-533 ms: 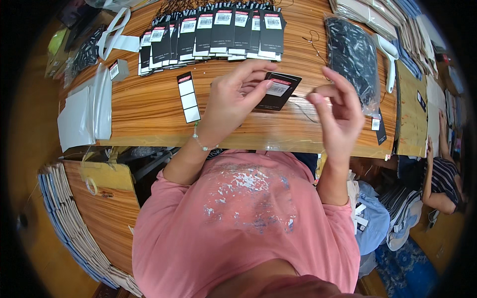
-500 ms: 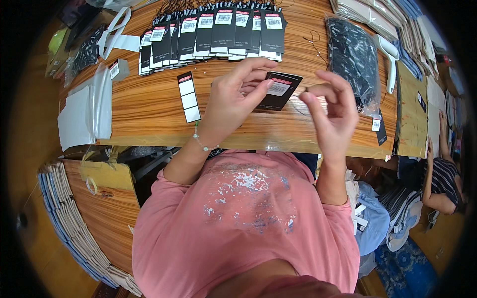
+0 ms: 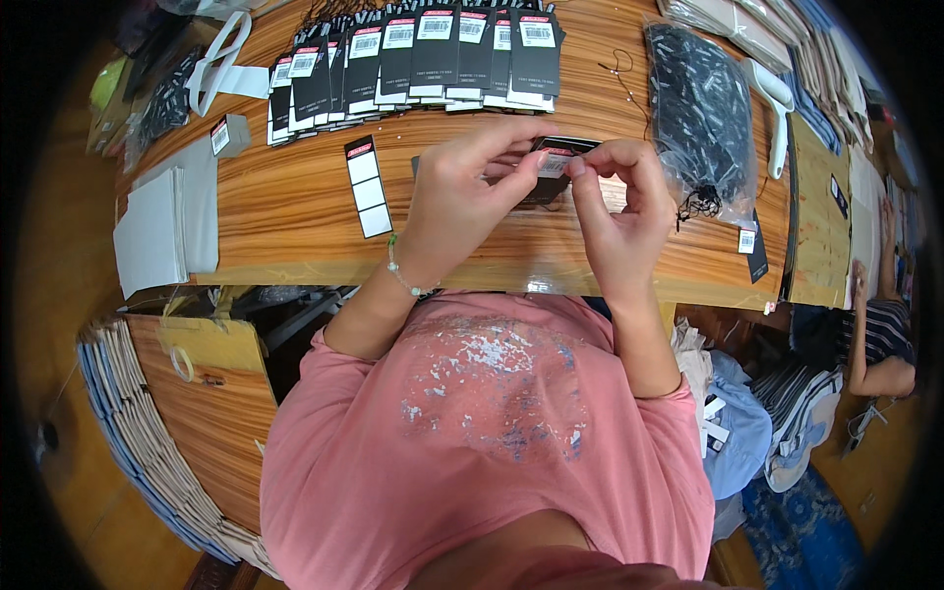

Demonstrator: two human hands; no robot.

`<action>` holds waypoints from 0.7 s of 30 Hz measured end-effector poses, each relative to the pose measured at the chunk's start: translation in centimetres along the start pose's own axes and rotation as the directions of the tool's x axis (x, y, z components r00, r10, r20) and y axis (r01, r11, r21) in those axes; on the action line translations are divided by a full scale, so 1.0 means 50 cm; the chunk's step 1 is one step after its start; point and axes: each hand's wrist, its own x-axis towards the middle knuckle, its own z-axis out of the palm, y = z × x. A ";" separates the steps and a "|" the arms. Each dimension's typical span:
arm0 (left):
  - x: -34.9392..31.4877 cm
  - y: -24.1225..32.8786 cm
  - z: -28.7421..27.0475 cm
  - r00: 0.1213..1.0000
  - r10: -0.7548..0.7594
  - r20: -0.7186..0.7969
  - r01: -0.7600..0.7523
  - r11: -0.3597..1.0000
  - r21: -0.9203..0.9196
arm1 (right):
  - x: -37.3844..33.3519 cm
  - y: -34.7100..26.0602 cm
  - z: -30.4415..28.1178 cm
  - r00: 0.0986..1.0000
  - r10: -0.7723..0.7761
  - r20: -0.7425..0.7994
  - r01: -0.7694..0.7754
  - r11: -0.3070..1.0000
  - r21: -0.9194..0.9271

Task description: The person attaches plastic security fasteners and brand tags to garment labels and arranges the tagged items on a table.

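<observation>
Black hang tags [image 3: 544, 191] with a red top and a white barcode label are gripped in a small stack by my left hand [image 3: 467, 192], thumb on the front face. My right hand [image 3: 624, 202] pinches at the tags' upper right edge, finger and thumb closed on a thin string that is mostly hidden now. A black strip with white label panels [image 3: 368, 187] lies flat beside my left wrist. Beyond my hands, overlapping rows of black hang tags [image 3: 433, 59] with barcode labels and dark strings cover the far part of the wooden table [image 3: 295, 211].
On the right lie a clear bag of black strings [image 3: 698, 123], a white handled tool [image 3: 775, 113] and another black tag [image 3: 756, 251]. White sheets [image 3: 152, 231] and a small box-shaped stack [image 3: 230, 136] are at left. Folded garments [image 3: 157, 442] sit below. A co-worker's arm [image 3: 859, 334] shows far right.
My right hand has moved left and up to the tags, closing the gap between the hands. The tags in my left hand have tilted and are partly covered by the right fingers.
</observation>
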 end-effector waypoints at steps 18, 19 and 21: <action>-0.013 0.011 0.012 0.988 0.152 0.028 -0.155 0.972 0.178 | -0.010 0.004 0.004 0.992 0.120 -0.036 -0.112 0.980 0.165; -0.014 0.011 0.012 0.988 0.152 0.026 -0.154 0.971 0.184 | -0.010 0.005 0.005 0.992 0.123 -0.037 -0.113 0.975 0.192; -0.016 0.012 0.015 0.989 0.150 0.004 -0.148 0.975 0.165 | -0.014 0.004 0.007 0.974 0.226 -0.018 -0.207 0.920 0.334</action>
